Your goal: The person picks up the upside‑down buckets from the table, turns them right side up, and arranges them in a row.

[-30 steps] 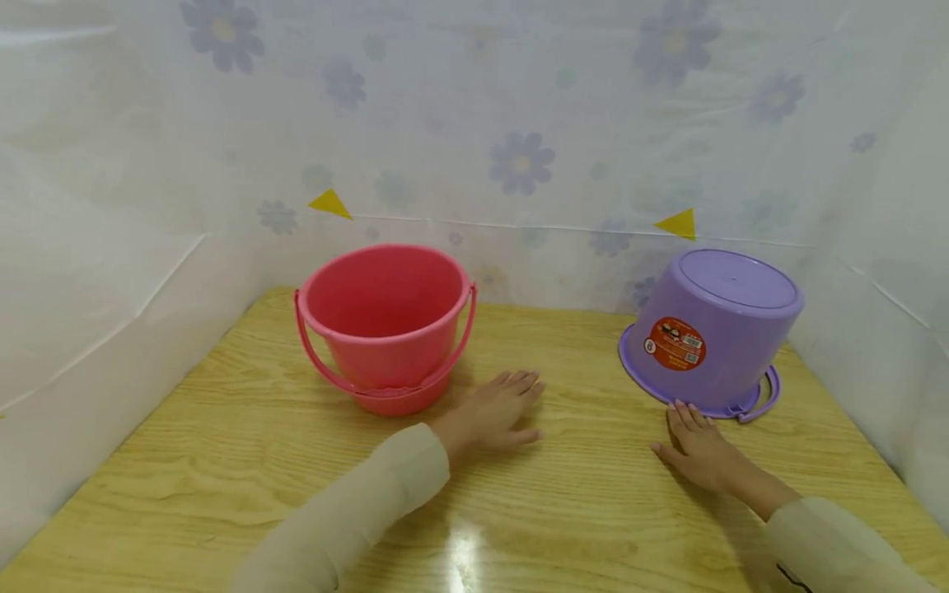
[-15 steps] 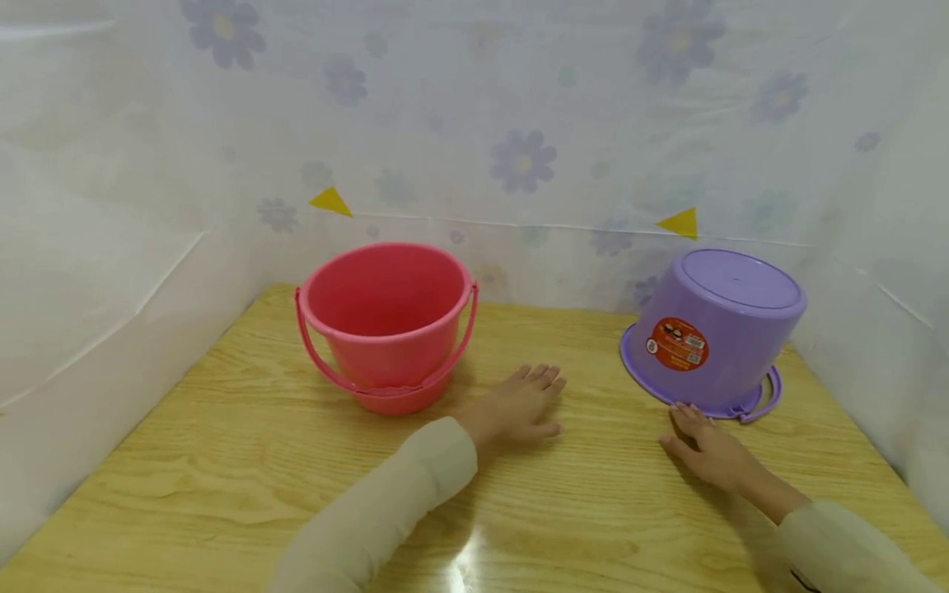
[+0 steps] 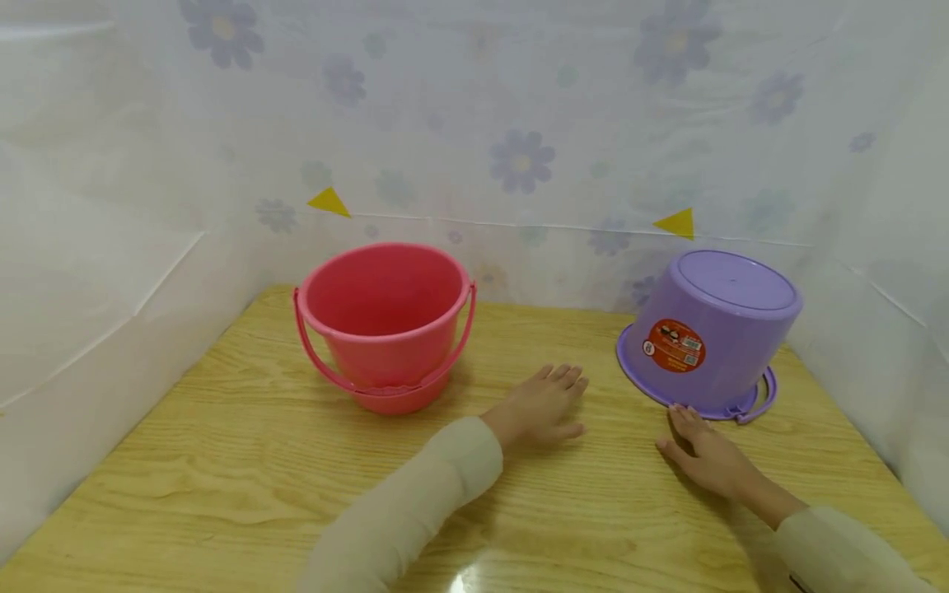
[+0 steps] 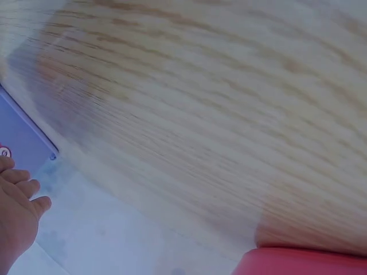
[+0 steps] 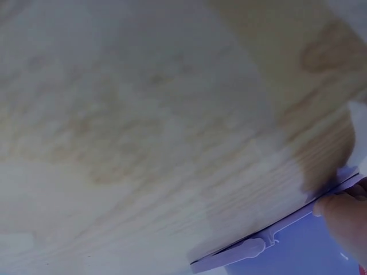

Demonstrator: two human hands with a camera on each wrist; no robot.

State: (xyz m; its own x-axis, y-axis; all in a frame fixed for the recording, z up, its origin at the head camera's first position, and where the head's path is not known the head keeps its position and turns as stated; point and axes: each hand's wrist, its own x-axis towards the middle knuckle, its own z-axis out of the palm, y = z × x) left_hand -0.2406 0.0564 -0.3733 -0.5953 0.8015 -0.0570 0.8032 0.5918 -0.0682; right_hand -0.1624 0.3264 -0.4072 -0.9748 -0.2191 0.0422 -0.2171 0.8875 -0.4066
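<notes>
Right hand [image 3: 708, 463]: fingers extended, loose, tips touching near rim of upturned purple plastic bucket [image 3: 734, 354]. Left hand [image 3: 544, 408]: fingers straight, grasping nothing; upright pink plastic bucket [image 3: 389, 360] to their left. Hard shove could slide purple one into flowered white sheeting [image 3: 445, 99] beyond; wood-grain bench [image 3: 185, 469] below.

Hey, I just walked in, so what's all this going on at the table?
A person has both hands out over a wooden table. The right hand touches the near rim of a purple bucket that stands upside down. The left hand is stretched out between the two buckets, holding nothing. The pink bucket stands upright, its handle hanging down in front.
</notes>
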